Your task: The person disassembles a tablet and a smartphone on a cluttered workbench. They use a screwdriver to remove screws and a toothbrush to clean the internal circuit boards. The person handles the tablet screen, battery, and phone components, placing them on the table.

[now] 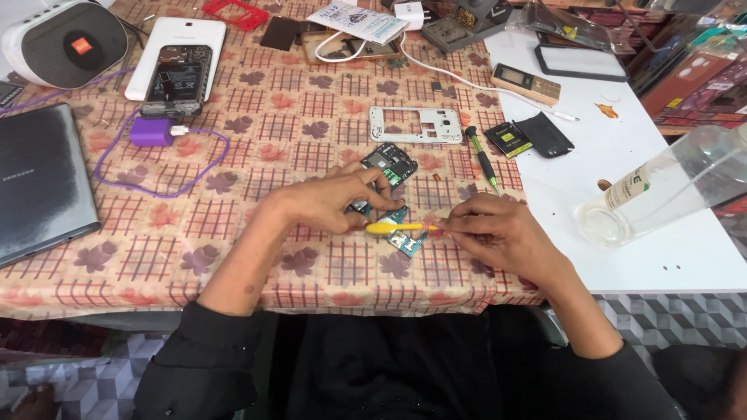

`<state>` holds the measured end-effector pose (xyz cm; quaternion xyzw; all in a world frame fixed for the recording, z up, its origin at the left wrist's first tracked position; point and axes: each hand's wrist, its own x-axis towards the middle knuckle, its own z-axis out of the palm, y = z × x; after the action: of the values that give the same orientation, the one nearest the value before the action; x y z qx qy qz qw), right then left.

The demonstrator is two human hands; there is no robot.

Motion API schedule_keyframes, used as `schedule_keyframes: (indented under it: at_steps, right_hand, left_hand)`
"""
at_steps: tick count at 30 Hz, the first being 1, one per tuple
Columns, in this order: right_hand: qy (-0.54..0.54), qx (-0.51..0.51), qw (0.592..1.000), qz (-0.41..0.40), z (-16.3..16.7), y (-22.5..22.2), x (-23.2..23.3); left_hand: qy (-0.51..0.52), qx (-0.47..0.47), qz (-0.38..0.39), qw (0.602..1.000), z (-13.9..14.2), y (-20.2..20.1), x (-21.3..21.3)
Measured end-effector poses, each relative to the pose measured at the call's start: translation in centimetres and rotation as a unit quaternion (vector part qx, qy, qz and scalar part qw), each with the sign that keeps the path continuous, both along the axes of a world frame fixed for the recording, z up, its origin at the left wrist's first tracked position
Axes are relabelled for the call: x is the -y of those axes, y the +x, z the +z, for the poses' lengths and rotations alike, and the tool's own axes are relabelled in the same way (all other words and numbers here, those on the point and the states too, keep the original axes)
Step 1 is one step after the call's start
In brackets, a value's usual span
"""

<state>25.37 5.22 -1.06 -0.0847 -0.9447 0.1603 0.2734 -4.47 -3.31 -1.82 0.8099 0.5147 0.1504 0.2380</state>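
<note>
Circuit board [401,233], small and green, lies on the checked tablecloth [296,117] between both hands. It is pinned down by the left hand [331,202]. A yellow tool [397,228] is pinched in the right hand [498,233]. The white phone frame [415,124] is already taken off and lies apart. Nothing is put back together yet.

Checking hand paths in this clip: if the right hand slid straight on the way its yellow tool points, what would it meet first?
The right hand points its yellow tool leftward; it would probably first meet the left hand fingers holding the circuit board, though depth is unclear.
</note>
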Motion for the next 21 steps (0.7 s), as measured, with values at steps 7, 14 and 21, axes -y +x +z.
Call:
schedule_keyframes:
  at_steps: [7,14,21]
  right_hand:
    - [-0.004,-0.006,0.997,-0.079,0.3,0.3,0.1]
    - [-0.044,-0.032,0.997,-0.048,-0.1,1.6,-0.2]
    - [-0.084,-0.02,0.995,-0.059,0.2,2.4,-1.1]
  left_hand:
    - [0.017,0.018,0.0,1.0,0.1,0.0,0.2]
    - [-0.004,-0.001,0.026,1.0,0.8,0.3,0.2]
    - [0.004,0.014,0.039,0.999,0.8,0.5,0.3]
